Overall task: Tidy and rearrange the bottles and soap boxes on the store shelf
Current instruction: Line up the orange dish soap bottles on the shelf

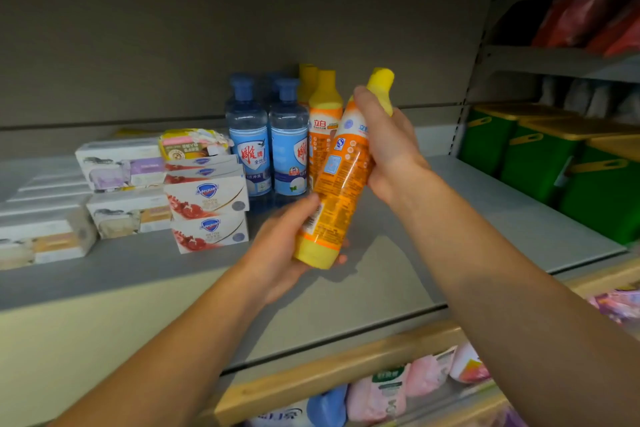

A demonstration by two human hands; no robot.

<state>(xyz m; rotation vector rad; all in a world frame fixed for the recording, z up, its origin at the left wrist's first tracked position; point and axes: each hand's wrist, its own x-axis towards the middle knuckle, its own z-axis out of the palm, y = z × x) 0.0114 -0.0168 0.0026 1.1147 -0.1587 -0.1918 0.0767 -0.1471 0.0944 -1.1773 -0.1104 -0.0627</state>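
Orange bottle [341, 177] with yellow cap and yellow base is held off the shelf [485, 211], tilted with cap up and to the right, just in front of the standing bottles. Left hand [277, 253] cups the bottom end, fingers curled under and around the base, thumb along the label. Right hand [384, 142] wraps the upper body and neck, thumb lying across the front just below the cap. Behind it, a second orange bottle [323, 135] stands upright on the shelf, with another yellow-capped one [307, 83] partly hidden behind that. Two clear blue-capped bottles [247, 146] with blue labels stand side by side directly left of the orange ones, touching or nearly so; a third blue cap shows behind them. Left of the bottles, Safeguard soap boxes [207, 201] sit in a stack, a yellow-pink soap pack [192, 144] on top. Further left, white soap boxes [121, 166] with lilac and beige prints are stacked in rows. Green bins [540, 163] with yellow lids sit on the neighbouring shelf section at right. Pink pouches [398, 388] lie on the lower shelf.
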